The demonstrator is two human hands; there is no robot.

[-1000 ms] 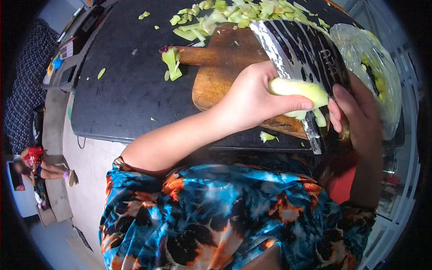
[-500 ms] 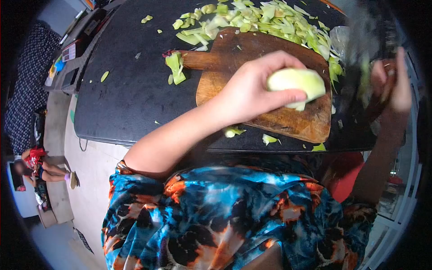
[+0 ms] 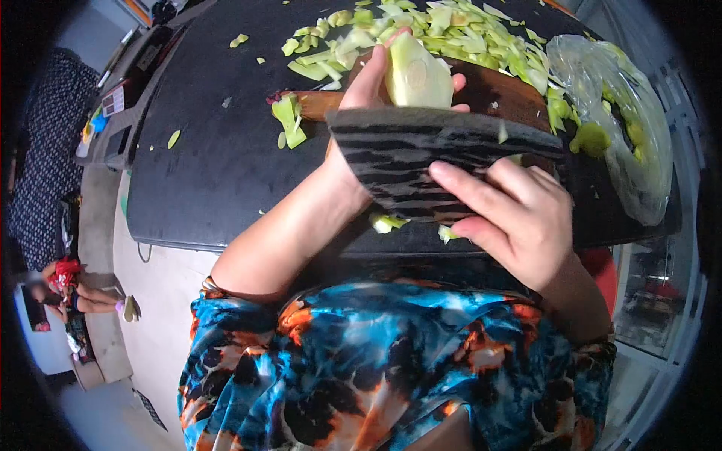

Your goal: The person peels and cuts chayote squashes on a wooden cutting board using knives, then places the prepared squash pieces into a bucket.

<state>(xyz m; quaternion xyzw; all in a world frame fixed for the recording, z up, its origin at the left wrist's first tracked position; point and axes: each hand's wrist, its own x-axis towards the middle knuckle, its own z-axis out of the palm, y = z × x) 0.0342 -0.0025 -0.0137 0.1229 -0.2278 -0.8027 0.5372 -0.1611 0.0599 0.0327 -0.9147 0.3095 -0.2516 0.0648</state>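
A pale green peeled piece stands in my left hand, held from below and behind with the fingertips showing at its right side. My right hand grips a wide dark knife with wavy streaks, its index finger laid along the blade. The blade lies across in front of my left palm, its upper edge just below the piece. Much of the wooden cutting board is hidden behind the blade. Green peelings and slices are heaped past the board.
A clear plastic bag with green pieces lies on the right of the black table. Scraps lie by the board's handle. A red seat is below right. At far left a person in red sits.
My left hand has turned and raised the piece upright. The knife, swung out to the right half a second ago, has come back across in front of my left hand.
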